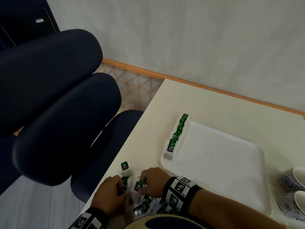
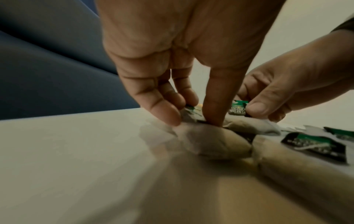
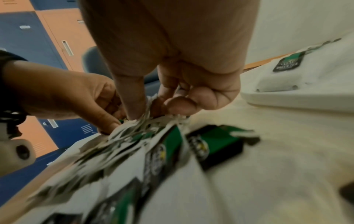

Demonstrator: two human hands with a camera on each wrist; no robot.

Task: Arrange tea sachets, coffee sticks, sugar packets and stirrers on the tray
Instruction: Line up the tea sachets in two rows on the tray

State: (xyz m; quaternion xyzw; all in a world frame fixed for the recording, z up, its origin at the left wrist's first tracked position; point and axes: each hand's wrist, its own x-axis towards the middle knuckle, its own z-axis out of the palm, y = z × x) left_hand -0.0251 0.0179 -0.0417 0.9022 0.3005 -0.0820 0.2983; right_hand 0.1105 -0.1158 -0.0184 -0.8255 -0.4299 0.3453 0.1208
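dim, flat indoor light, soft and without glare; cool grey cast over the wall (image 1: 198, 38). strong wide-angle bending in the head view, with the table (image 1: 214, 103) edge and skirting curved and tilted. dark chairs (image 1: 57, 96) nearly without detail, slightly soft. faint shadows only, pooled under the hands among the tea sachets (image 1: 142, 207). left wrist view warm and murky, with the foreground smeared into brown blur and a dark shadow beneath the left hand (image 2: 172, 60). right wrist view heavily motion-blurred low down, print on the sachets streaked; right hand (image 3: 172, 60) soft, large, stretched at the frame top.
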